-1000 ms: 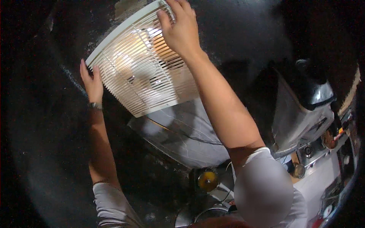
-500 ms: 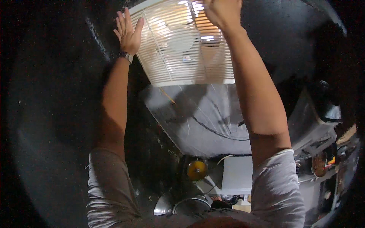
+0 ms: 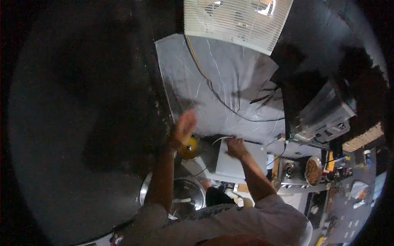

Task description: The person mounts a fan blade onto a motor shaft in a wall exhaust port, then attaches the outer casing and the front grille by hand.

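Observation:
A white slatted vent grille (image 3: 238, 26) is set high on the wall, with neither hand on it. My left hand (image 3: 186, 125), blurred by motion, is raised beside a yellow round thing (image 3: 190, 151) with a pale centre. Its fingers look stretched out, with nothing seen in them. My right hand (image 3: 236, 148) is over the back edge of a flat white box-like surface (image 3: 230, 164), close to a thin pale cord (image 3: 221, 139). Its fingers point down and are too dim to read; whether they touch the surface I cannot tell.
A grey marbled panel (image 3: 221, 82) carries a dark hanging cable (image 3: 217, 96). Below my left forearm is a round metal basin (image 3: 199, 192). To the right are a metal appliance (image 3: 324, 112), a stove burner (image 3: 289, 169) and a pan of brown food (image 3: 313, 170).
Both hands have left the grille and come down, the left rightward beside the yellow round thing, the right over the white surface. The view has shifted, and the grille is now higher and farther right.

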Action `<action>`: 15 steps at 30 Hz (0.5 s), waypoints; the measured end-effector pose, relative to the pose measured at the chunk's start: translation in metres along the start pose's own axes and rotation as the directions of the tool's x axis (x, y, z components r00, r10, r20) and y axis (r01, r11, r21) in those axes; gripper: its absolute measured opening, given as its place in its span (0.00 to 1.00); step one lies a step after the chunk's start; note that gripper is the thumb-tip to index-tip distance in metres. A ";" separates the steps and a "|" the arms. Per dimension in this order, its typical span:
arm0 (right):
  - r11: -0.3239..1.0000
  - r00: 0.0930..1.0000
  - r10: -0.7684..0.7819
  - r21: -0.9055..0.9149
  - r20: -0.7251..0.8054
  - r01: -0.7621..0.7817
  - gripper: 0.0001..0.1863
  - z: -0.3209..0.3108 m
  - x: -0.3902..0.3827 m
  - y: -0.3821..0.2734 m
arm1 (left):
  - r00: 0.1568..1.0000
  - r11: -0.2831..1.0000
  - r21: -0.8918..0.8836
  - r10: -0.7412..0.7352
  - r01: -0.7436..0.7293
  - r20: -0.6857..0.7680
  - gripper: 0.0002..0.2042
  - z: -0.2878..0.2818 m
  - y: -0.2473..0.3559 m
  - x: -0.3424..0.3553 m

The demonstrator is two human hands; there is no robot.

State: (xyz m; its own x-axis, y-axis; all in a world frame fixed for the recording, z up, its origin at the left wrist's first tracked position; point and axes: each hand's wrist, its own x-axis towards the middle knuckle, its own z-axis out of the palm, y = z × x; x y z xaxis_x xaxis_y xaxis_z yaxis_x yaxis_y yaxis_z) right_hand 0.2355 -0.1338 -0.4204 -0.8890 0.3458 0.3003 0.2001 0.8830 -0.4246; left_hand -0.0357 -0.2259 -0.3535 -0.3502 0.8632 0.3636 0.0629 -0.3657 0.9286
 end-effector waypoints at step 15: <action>0.962 0.985 0.168 0.226 -0.042 -0.154 0.15 -0.158 0.072 -0.202 | 0.955 0.935 0.197 -0.292 0.295 -0.043 0.16 -0.046 -0.080 -0.316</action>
State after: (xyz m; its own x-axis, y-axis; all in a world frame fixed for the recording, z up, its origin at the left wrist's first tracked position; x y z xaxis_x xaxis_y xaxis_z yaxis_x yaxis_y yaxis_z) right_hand 0.1960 -0.2371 -0.1783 -0.8248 0.5020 0.2603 0.2367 0.7245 -0.6474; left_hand 0.0273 -0.4856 -0.5461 -0.3931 0.9166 0.0728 0.1396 -0.0188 0.9900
